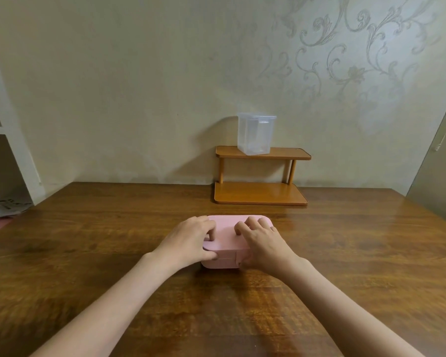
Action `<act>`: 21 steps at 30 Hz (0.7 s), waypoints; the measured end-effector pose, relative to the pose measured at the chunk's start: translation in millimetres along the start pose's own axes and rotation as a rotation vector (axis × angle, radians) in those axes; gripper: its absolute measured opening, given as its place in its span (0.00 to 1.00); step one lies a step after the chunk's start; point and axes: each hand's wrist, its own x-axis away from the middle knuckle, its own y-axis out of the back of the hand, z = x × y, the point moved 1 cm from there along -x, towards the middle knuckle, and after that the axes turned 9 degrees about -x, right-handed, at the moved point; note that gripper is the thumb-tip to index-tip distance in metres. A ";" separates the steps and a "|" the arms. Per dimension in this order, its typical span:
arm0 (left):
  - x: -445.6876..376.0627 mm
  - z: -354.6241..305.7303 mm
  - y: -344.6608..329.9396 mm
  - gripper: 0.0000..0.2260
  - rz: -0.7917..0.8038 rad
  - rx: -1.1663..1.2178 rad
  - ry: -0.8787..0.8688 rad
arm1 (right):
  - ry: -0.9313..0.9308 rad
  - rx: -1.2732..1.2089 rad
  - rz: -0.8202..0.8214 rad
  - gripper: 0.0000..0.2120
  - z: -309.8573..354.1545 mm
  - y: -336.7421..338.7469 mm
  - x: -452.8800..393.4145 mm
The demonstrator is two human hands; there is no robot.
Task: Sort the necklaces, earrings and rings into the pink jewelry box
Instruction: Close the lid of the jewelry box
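Observation:
The pink jewelry box (pixel 227 233) sits closed on the wooden table (pixel 88 240), in the middle of the view. My left hand (pixel 188 240) grips its left end, fingers curled on the lid and thumb against the front face. My right hand (pixel 263 243) grips the right end the same way, fingers on the lid and thumb low at the front. No necklaces, earrings or rings are in view.
A small two-tier wooden shelf (pixel 260 194) stands against the wall behind the box, with a clear plastic container (pixel 255 134) on its top tier. A white shelving unit (pixel 0 130) stands at the far left.

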 end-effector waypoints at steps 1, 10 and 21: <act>0.8 0.6 -4.0 0.16 0.014 0.057 0.054 | -0.043 -0.036 -0.003 0.38 -4.5 -0.3 2.7; -28.0 0.5 -29.4 0.37 0.014 0.500 0.279 | -0.351 -0.549 -0.045 0.46 -51.9 -0.7 -6.0; -194.8 35.1 -56.6 0.36 -0.049 0.568 0.289 | -0.381 -0.609 -0.171 0.41 -133.5 8.5 -137.2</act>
